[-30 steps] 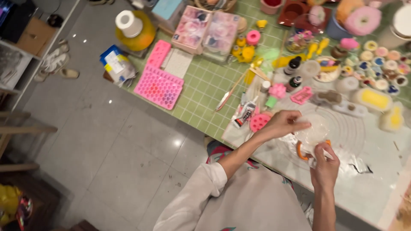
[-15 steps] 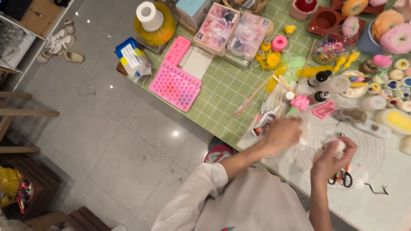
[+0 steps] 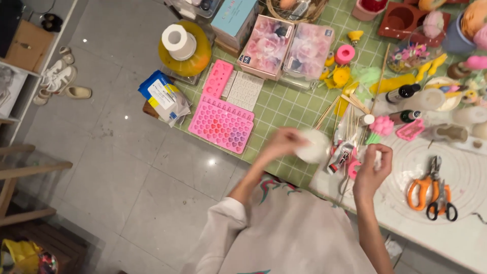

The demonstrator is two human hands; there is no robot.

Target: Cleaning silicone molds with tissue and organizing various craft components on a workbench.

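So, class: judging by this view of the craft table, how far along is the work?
Done: the scissors lie set down on the white mat. In hand: the left hand holds a blurred white round piece; the right hand pinches something small and white. Left: the pink heart mould and glue tube lie untouched.

We see a home craft workshop, counter (image 3: 284,104) crowded with pink silicone moulds (image 3: 221,127), scissors (image 3: 431,190), glue tube (image 3: 341,156), shoes (image 3: 56,78) by shelving.

Counts: 2 pink silicone moulds (image 3: 221,124), 1 white mould (image 3: 245,91), 2 floral boxes (image 3: 268,46), 1 blue box (image 3: 232,16), 2 scissors — orange-handled (image 3: 425,187) and black-handled (image 3: 441,202), 2 dark dropper bottles (image 3: 402,93), 1 tissue roll (image 3: 175,41).
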